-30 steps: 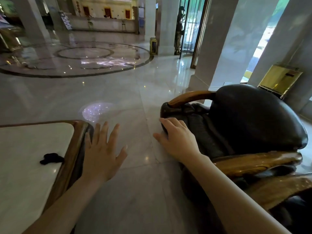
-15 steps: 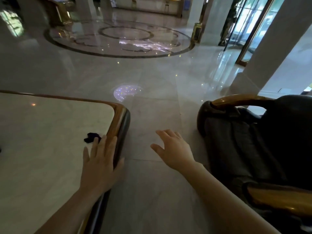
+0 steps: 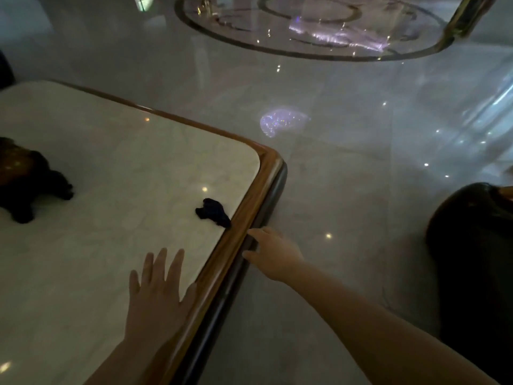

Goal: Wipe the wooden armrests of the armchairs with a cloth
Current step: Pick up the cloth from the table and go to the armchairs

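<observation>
1. The polished marble floor (image 3: 347,204) fills the frame from 12 to 4 o'clock, with a ringed inlay at 12 o'clock and a sparkling patch of light near centre.
2. The table (image 3: 83,218), pale marble top with a rounded wooden rim, takes up the 7 to 10 o'clock area; its corner points toward centre.
3. The armchair (image 3: 472,273), dark upholstery, sits at 3 to 4 o'clock, cut off by the frame edge; a sliver of wood shows at its top.
4. A dark ornament (image 3: 25,184) stands on the tabletop at 9 o'clock, partly out of frame.
5. The left hand (image 3: 158,295), at 6 to 7 o'clock, is flat over the tabletop, fingers spread, holding nothing.
6. The right hand (image 3: 273,254), just below centre, reaches to the table's wooden rim, fingers loosely spread and empty.
7. The cloth (image 3: 212,212), small, dark and crumpled, lies on the tabletop just inside the rim, at 11 o'clock from the right hand, near but apart from it.
</observation>
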`<state>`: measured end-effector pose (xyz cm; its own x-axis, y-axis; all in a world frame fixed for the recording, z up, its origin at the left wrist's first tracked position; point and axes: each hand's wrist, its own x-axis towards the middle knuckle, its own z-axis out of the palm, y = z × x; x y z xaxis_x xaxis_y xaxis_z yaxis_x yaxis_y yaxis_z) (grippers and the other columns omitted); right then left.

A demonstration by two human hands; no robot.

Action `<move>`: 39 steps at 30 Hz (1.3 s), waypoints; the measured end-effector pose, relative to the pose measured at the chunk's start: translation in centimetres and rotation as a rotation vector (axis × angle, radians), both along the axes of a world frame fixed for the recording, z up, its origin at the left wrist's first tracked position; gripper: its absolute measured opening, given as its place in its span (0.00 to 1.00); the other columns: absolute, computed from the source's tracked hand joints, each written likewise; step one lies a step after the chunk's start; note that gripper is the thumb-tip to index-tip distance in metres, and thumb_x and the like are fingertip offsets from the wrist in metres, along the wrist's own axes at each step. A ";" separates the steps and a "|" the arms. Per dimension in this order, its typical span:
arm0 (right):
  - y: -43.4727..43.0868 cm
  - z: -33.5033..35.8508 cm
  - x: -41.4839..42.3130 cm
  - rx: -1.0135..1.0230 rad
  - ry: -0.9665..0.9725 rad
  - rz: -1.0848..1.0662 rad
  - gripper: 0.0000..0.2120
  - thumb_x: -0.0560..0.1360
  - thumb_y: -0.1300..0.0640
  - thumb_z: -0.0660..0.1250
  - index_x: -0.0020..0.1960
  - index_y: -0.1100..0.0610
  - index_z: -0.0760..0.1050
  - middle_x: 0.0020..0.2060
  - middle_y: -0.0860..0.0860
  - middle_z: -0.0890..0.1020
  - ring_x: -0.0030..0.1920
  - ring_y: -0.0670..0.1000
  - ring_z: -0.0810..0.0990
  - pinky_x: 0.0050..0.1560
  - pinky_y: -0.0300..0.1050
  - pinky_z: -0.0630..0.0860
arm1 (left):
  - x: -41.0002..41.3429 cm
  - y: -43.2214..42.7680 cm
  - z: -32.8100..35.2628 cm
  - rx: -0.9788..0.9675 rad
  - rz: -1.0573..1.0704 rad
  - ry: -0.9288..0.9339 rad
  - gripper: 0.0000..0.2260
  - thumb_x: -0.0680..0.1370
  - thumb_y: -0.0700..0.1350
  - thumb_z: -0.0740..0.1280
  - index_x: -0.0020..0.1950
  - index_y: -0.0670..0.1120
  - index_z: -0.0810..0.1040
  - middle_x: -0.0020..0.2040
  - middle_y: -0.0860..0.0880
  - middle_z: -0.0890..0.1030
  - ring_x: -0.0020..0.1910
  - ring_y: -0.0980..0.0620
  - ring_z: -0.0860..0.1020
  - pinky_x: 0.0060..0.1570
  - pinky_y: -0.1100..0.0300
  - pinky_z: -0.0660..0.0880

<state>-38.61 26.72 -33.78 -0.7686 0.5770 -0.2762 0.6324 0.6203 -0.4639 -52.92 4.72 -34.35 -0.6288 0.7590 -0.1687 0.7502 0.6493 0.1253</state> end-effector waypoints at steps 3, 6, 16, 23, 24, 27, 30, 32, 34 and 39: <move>2.8 -6.1 -5.9 -0.092 -0.021 0.023 0.31 0.80 0.41 0.63 0.78 0.49 0.61 0.72 0.53 0.70 0.69 0.58 0.71 0.64 0.53 0.73 | -4.2 2.0 -5.6 -0.082 0.023 -0.021 0.35 0.77 0.66 0.46 0.78 0.50 0.63 0.77 0.40 0.67 0.76 0.35 0.62 0.69 0.31 0.64; 5.7 -12.3 -12.1 -0.131 -0.007 0.020 0.33 0.79 0.43 0.65 0.80 0.47 0.57 0.74 0.53 0.67 0.70 0.58 0.70 0.65 0.54 0.73 | -8.9 4.5 -11.9 -0.122 0.014 -0.034 0.38 0.76 0.69 0.39 0.78 0.51 0.64 0.76 0.41 0.68 0.76 0.35 0.63 0.67 0.30 0.65; 11.9 -28.5 -26.4 -0.019 -0.176 0.099 0.37 0.82 0.47 0.62 0.79 0.34 0.39 0.81 0.46 0.40 0.76 0.65 0.54 0.62 0.61 0.74 | -17.0 8.5 -29.9 -0.202 0.010 -0.055 0.29 0.78 0.68 0.43 0.71 0.58 0.69 0.71 0.39 0.74 0.63 0.31 0.75 0.54 0.26 0.65; 13.0 -29.2 -26.4 0.008 -0.085 0.062 0.26 0.80 0.63 0.62 0.75 0.48 0.63 0.65 0.62 0.68 0.58 0.66 0.74 0.55 0.59 0.77 | -18.6 8.6 -32.1 -0.172 0.021 0.037 0.30 0.73 0.72 0.45 0.70 0.62 0.69 0.67 0.43 0.77 0.57 0.35 0.74 0.54 0.32 0.68; 13.2 -28.8 -26.1 -0.015 -0.052 0.029 0.23 0.80 0.62 0.63 0.73 0.51 0.67 0.63 0.62 0.71 0.56 0.66 0.76 0.55 0.58 0.77 | -18.8 9.1 -31.8 -0.186 0.045 0.010 0.31 0.72 0.73 0.47 0.68 0.63 0.70 0.65 0.44 0.77 0.56 0.36 0.75 0.52 0.31 0.68; 13.4 -27.3 -25.0 -0.046 0.049 -0.035 0.17 0.79 0.59 0.66 0.67 0.55 0.75 0.59 0.60 0.74 0.55 0.63 0.77 0.52 0.51 0.75 | -19.1 11.1 -29.4 -0.196 0.078 -0.101 0.30 0.65 0.70 0.57 0.64 0.62 0.76 0.61 0.40 0.78 0.54 0.34 0.76 0.49 0.25 0.70; 13.6 -25.0 -23.2 -0.056 0.128 -0.057 0.15 0.79 0.58 0.66 0.65 0.53 0.76 0.54 0.56 0.74 0.48 0.58 0.76 0.45 0.48 0.72 | -18.1 13.2 -25.9 -0.176 0.014 -0.090 0.33 0.72 0.73 0.48 0.63 0.59 0.80 0.62 0.38 0.78 0.57 0.32 0.76 0.51 0.26 0.68; 13.7 -23.1 -21.7 -0.052 0.178 -0.083 0.14 0.78 0.58 0.67 0.63 0.52 0.77 0.52 0.54 0.74 0.44 0.55 0.74 0.44 0.47 0.71 | -17.6 14.5 -23.2 -0.147 -0.028 -0.082 0.40 0.73 0.73 0.39 0.65 0.57 0.80 0.64 0.38 0.78 0.59 0.31 0.77 0.51 0.28 0.69; 13.7 -20.8 -19.8 -0.047 0.217 -0.110 0.13 0.77 0.58 0.68 0.62 0.51 0.77 0.51 0.53 0.74 0.44 0.54 0.74 0.44 0.47 0.71 | -16.9 15.5 -20.4 -0.106 -0.081 -0.049 0.42 0.73 0.72 0.36 0.67 0.54 0.79 0.64 0.37 0.78 0.61 0.31 0.77 0.51 0.28 0.70; 12.8 -13.7 -13.9 -0.031 0.298 -0.182 0.15 0.75 0.58 0.68 0.61 0.49 0.77 0.49 0.50 0.75 0.50 0.54 0.77 0.50 0.49 0.75 | -14.3 16.7 -13.2 -0.017 -0.177 -0.009 0.40 0.76 0.71 0.38 0.69 0.52 0.77 0.65 0.37 0.78 0.63 0.32 0.76 0.53 0.28 0.70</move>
<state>-52.53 39.53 -47.48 -0.7031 0.7072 -0.0745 0.5655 0.4926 -0.6614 -67.20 21.41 -47.54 -0.4840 0.8548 -0.1870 0.8519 0.5092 0.1226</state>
